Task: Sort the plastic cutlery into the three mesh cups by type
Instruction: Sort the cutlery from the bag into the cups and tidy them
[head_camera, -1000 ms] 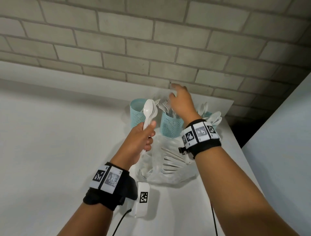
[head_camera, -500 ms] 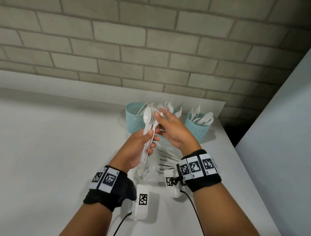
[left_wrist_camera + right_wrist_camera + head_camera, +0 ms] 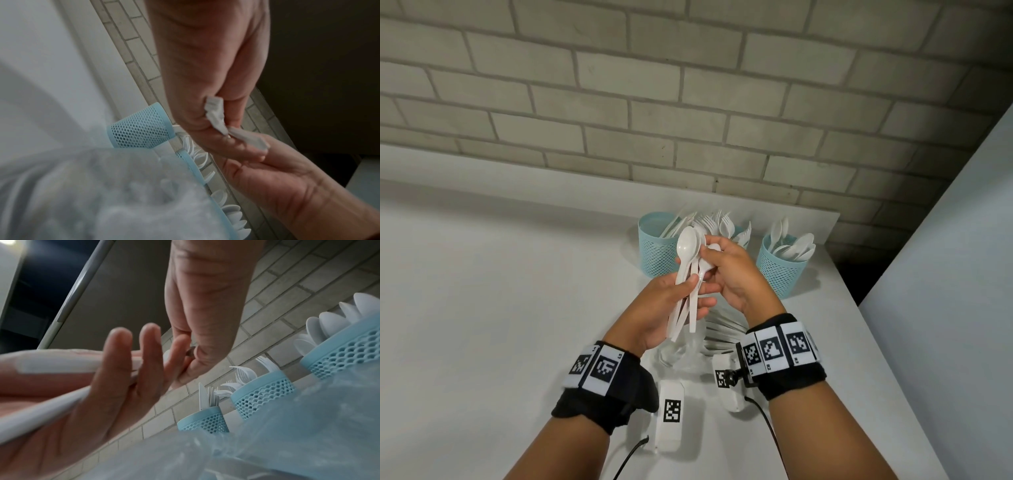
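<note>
Spoons (image 3: 688, 270) sit bunched in the left hand (image 3: 664, 308), which grips their handles, bowls up, above the bench (image 3: 482, 308). Half a second ago the right hand (image 3: 729, 274) pinched near the bowls; it has since slid a little lower and now pinches one spoon at the neck, its fingers curled round it. A second ago that hand was over the middle cup. From the head view, the left cup (image 3: 657, 246) holds knives, the middle cup is mostly hidden behind both hands with only fork tines showing, and the right cup (image 3: 780, 270) holds spoons. A clear bag (image 3: 688, 353) with more cutlery lies on the bench under the hands, partly covered by the wrists.

Left wrist view: handle ends (image 3: 216, 113) poke out of the gripping fingers; the bag blurs the foreground and hides most of two cups.

Right wrist view: three cups stand in a row by the brick wall (image 3: 287, 296), knives (image 3: 205, 397), forks (image 3: 242, 374), spoons. The pinched spoon is barely visible.
</note>
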